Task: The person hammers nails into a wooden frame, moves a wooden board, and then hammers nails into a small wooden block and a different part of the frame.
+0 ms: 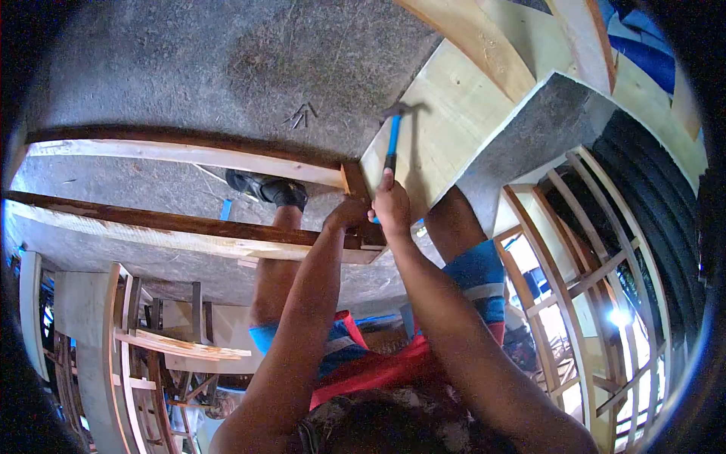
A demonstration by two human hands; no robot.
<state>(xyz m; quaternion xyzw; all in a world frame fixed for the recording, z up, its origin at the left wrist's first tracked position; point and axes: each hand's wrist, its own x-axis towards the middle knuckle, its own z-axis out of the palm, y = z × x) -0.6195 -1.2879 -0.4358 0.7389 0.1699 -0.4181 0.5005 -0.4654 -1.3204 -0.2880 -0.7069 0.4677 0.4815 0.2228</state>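
My right hand (392, 206) is wrapped round the handle of a hammer (393, 140), which has a blue shaft and a dark head raised away from me. My left hand (349, 214) is against the end of a wooden frame (189, 229), beside my right hand. Its fingers are curled at the short end piece (353, 179), and whatever they pinch is too small or hidden to make out. Two long rails of the frame run off to the left, parallel and on edge.
Several loose nails (302, 116) lie on the concrete floor (174, 76). A pale plywood sheet (442, 113) lies to the right of the frame end. My foot in a dark sandal (268, 189) is between the rails. Slatted wooden frames (560, 280) stand at right, and stacked timber (87, 303) at lower left.
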